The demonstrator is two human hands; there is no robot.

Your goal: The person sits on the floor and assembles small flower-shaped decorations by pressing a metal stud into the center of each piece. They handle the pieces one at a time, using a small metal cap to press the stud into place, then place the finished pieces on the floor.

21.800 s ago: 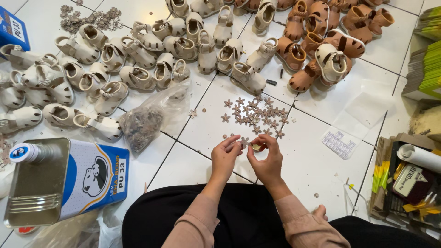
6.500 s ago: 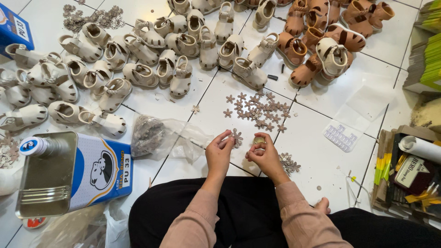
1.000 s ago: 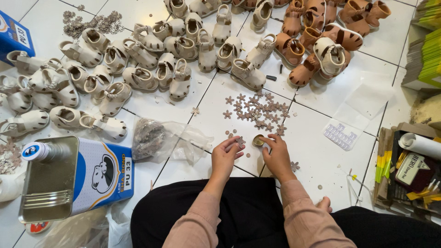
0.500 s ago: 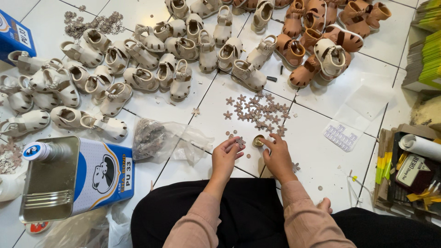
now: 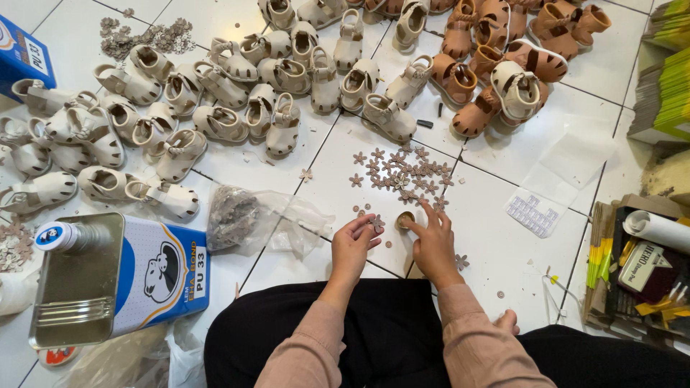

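Observation:
I sit on a white tiled floor. My left hand point(image 5: 356, 244) pinches a small flower-shaped piece point(image 5: 376, 225) between thumb and fingers. My right hand point(image 5: 433, 241) rests its fingertips on the floor beside a small round cap point(image 5: 404, 219), fingers spread. Just beyond both hands lies a scatter of flower-shaped pieces point(image 5: 402, 174). A few tiny round bits point(image 5: 361, 211) lie near my left hand.
Many small cream sandals point(image 5: 215, 93) and tan sandals point(image 5: 503, 50) fill the far floor. A large blue-and-white glue can point(image 5: 115, 276) lies at left beside a clear plastic bag point(image 5: 251, 219). Boxes and a paper roll point(image 5: 647, 251) stand at right. A blister sheet point(image 5: 532, 213) lies nearby.
Over the last second my hands have stayed almost in place near the round cap. My left fingers have closed slightly on a flower piece.

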